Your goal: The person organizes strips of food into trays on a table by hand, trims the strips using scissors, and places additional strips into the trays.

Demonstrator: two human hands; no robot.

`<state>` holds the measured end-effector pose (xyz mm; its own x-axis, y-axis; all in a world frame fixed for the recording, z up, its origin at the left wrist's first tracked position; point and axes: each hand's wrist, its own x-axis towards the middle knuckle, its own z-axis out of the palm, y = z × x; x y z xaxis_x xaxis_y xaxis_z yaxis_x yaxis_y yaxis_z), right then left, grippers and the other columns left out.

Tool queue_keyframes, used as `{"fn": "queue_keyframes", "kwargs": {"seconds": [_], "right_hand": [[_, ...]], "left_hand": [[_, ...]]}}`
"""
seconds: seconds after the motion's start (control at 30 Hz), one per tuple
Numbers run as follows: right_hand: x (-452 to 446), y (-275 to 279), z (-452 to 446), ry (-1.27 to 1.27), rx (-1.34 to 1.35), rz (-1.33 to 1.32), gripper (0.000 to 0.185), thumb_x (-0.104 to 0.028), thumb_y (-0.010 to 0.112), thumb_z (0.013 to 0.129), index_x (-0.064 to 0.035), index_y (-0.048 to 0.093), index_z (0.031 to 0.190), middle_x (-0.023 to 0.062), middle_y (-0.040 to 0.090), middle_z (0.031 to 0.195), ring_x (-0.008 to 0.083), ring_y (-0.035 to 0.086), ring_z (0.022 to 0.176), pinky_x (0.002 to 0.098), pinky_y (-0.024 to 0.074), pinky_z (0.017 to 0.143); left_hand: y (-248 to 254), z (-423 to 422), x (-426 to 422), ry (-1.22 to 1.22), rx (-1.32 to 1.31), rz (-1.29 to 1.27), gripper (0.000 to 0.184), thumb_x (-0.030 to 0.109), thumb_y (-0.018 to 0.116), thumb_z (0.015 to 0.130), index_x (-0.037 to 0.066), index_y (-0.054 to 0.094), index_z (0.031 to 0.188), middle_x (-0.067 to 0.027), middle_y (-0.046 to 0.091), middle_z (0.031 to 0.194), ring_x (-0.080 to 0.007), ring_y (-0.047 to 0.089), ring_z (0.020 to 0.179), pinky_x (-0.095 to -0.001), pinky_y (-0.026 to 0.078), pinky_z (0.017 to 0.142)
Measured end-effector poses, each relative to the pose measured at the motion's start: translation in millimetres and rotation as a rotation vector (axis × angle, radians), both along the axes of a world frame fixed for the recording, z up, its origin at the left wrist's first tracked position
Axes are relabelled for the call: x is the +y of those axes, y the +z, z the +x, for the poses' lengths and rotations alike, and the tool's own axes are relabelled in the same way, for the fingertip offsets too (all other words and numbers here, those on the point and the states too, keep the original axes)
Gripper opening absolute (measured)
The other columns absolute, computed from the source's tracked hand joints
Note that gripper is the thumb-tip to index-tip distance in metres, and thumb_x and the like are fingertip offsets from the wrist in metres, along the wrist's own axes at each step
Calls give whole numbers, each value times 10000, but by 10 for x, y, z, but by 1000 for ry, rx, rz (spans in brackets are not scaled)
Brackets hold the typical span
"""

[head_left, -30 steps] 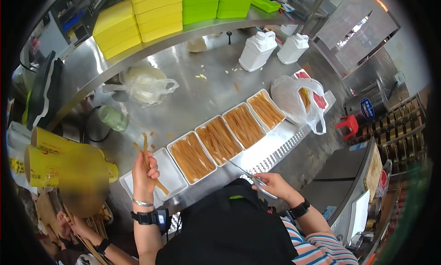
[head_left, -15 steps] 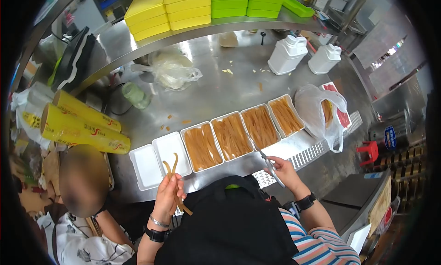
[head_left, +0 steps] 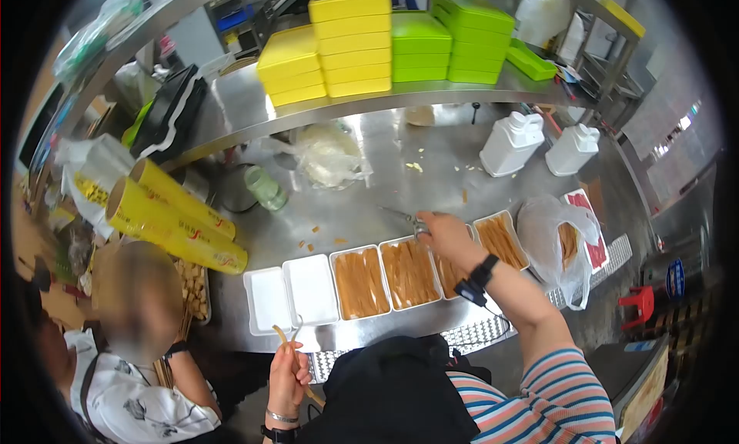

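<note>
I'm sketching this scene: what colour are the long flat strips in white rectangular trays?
The long flat strips are golden brown, clearest in the head view.

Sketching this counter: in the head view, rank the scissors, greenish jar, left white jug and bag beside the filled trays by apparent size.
1. Bag
2. Left white jug
3. Greenish jar
4. Scissors: thinnest; the right hand covers part, so this place is tentative.

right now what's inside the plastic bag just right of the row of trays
Brown strips show through the opening of the plastic bag. Its cloudy sides hide the rest, so I can't tell what else it holds.
</note>
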<state>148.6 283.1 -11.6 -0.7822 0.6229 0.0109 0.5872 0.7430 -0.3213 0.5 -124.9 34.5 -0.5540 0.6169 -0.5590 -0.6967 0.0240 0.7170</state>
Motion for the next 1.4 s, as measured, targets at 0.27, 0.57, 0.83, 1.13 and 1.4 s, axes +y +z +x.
{"fn": "queue_keyframes", "kwargs": {"seconds": [0.27, 0.57, 0.83, 1.13, 1.4], "right_hand": [[528, -566, -591, 81, 29, 120, 362, -40, 619, 710, -105, 577, 1063, 162, 589, 986, 341, 575, 940, 424, 483, 792], [-1251, 278, -752, 507, 405, -834, 184, -167, 637, 854, -8, 643, 948, 33, 649, 870, 91, 590, 794, 237, 475, 696], [-2086, 264, -986, 330, 288, -1384, 173, -121, 645, 845, -9, 625, 975, 41, 646, 822, 68, 552, 603, 206, 438, 531], [-2179, -30, -1000, 275, 167, -1363, 116, -126, 649, 844, -28, 645, 905, -6, 574, 678, 60, 528, 587, 208, 424, 508], [-2266, -140, -1068, 316, 158, -1225, 156, -172, 665, 838, -41, 642, 917, 2, 576, 713, 65, 506, 588, 213, 411, 509]], "left_hand": [[-23, 17, -139, 168, 108, -1, 257, 218, 464, 961, 33, 525, 1130, -49, 566, 779, -120, 529, 595, -249, 474, 546], [0, -111, 355, 165, 11, 144, 284, 232, 436, 971, 38, 504, 1168, -81, 597, 932, -181, 614, 834, -320, 542, 728], [-213, -136, 622, 33, -88, 248, 314, 264, 441, 970, 52, 515, 1189, -74, 584, 1078, -202, 576, 1002, -398, 517, 817], [-427, -452, 532, -37, -166, 304, 442, 368, 354, 985, 48, 452, 1273, -129, 481, 1217, -250, 548, 1025, -395, 490, 853], [-543, -608, 606, -125, -197, 297, 441, 387, 379, 975, 67, 455, 1269, -141, 489, 1174, -252, 544, 1023, -423, 489, 854]]}}
